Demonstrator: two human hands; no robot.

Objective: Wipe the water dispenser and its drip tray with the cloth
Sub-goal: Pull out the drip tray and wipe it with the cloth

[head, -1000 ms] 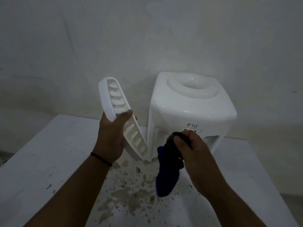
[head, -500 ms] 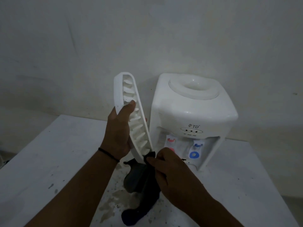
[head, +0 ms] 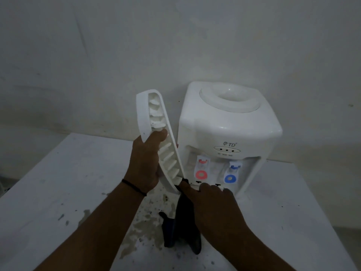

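While left hand (head: 145,163) clasps upright drip tray (head: 156,137), right hand (head: 211,202) pinches cloth (head: 182,229) against its lower end

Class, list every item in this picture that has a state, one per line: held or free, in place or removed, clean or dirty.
White slatted plastic drip tray: removed, held upright.
Left hand: grips the tray.
Dark blue cloth: hanging, pressed at the tray's lower end.
Right hand: holds the cloth.
White tabletop water dispenser: upright, no bottle.
White table: stained, wet patches.
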